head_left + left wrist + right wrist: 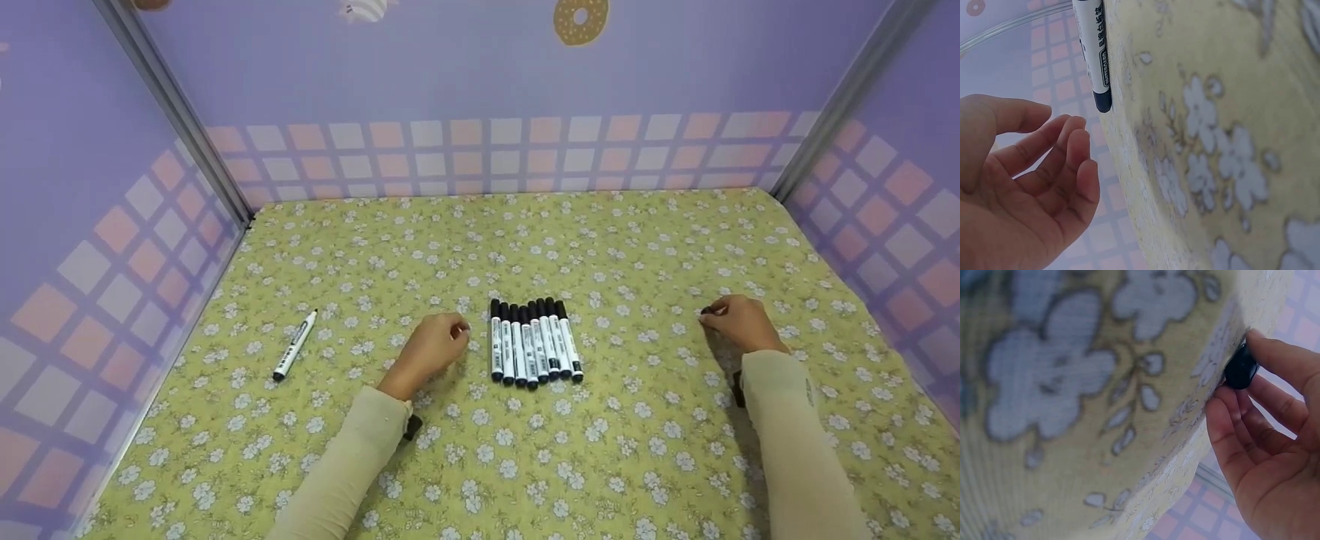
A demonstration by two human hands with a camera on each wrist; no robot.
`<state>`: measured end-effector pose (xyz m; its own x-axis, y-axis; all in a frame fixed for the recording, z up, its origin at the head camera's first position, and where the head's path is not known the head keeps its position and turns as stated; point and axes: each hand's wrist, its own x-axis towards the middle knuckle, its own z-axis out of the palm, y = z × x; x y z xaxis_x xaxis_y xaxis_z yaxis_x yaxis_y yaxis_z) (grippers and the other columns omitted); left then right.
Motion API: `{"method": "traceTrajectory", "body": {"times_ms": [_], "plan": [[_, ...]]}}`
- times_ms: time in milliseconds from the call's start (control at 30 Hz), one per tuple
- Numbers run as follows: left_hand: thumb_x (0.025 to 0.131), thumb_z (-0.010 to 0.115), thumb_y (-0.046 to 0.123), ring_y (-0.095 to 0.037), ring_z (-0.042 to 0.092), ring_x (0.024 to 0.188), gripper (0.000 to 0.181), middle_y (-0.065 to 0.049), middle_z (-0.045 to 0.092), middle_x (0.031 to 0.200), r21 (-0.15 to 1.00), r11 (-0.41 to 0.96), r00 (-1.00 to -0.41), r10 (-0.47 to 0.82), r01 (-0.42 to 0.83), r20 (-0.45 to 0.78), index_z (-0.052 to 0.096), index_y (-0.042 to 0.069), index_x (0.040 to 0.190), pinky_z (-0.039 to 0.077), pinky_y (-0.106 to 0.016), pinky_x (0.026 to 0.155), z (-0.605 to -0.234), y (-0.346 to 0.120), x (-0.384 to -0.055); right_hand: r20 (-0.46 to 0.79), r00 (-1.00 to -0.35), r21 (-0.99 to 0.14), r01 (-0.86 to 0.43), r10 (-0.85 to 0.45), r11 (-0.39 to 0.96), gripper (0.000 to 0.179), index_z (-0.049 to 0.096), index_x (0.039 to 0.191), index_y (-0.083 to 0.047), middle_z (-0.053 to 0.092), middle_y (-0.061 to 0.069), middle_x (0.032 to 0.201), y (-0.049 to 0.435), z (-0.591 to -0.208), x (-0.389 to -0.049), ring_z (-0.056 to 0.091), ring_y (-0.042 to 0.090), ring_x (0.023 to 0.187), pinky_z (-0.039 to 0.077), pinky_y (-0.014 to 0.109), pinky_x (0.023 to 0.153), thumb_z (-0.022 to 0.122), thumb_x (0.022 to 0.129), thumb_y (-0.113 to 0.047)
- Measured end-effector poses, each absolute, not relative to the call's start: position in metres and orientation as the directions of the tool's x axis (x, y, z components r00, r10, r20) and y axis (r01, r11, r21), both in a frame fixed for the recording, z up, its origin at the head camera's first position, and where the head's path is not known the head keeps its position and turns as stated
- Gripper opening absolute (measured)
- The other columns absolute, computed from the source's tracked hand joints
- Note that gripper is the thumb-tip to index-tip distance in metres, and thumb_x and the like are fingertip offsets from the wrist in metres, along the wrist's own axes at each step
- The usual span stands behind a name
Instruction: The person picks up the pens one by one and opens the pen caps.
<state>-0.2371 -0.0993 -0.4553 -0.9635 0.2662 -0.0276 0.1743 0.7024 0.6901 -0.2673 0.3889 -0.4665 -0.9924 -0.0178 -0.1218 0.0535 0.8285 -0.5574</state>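
Several white markers with black caps (534,345) lie side by side in a row on the flowered cloth. Just left of that row, my left hand (435,345) hovers with loosely bent fingers and holds nothing. In the left wrist view a white whiteboard marker (1095,50) with a dark end lies beyond the fingertips, apart from them. On the right side, my right hand (739,322) pinches a small black marker cap (1240,368) between thumb and fingers, at the cloth. Off to the left lies a single uncapped marker (297,345), its thin dark tip pointing away.
A yellow-green flowered cloth (480,465) covers the table. Purple panels with a pink and white check band (502,150) stand at the back and both sides, joined by grey corner posts (176,105).
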Motion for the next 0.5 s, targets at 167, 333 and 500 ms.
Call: {"method": "traceTrajectory", "body": {"times_ms": [167,333,500], "plan": [[0.099,0.049,0.019,-0.014,0.052,0.062,0.030,-0.008,0.067,0.100,0.703,0.697,-0.962,0.264,0.140,-0.070,0.064,0.004,0.119,0.044,-0.031,0.060,-0.4566,-0.0960,-0.2377,-0.134,-0.991,-0.543,0.055,-0.021,0.838,0.049,0.052,0.127,0.014,0.059,0.036,0.115,0.3887,-0.4636,-0.2646,0.061,0.043,0.100,0.051,0.052,0.080,0.055,0.098,-0.025],[0.098,0.049,0.018,-0.014,0.052,0.061,0.030,-0.009,0.066,0.100,0.721,0.683,-0.959,0.266,0.120,-0.093,0.062,0.003,0.121,0.044,-0.030,0.059,-0.4599,-0.0944,-0.2399,-0.150,-0.988,-0.536,0.063,-0.021,0.842,0.056,0.046,0.133,0.014,0.057,0.036,0.118,0.3869,-0.4609,-0.2627,0.061,0.043,0.102,0.050,0.052,0.082,0.053,0.099,-0.030],[0.099,0.049,0.019,-0.015,0.052,0.065,0.031,-0.008,0.065,0.098,0.729,0.677,-0.956,0.269,0.103,-0.114,0.062,0.004,0.123,0.043,-0.030,0.059,-0.4621,-0.0917,-0.2423,-0.145,-0.989,-0.531,0.064,-0.016,0.845,0.057,0.043,0.136,0.014,0.056,0.036,0.120,0.3842,-0.4577,-0.2624,0.061,0.042,0.100,0.049,0.054,0.083,0.050,0.100,-0.029]]}}
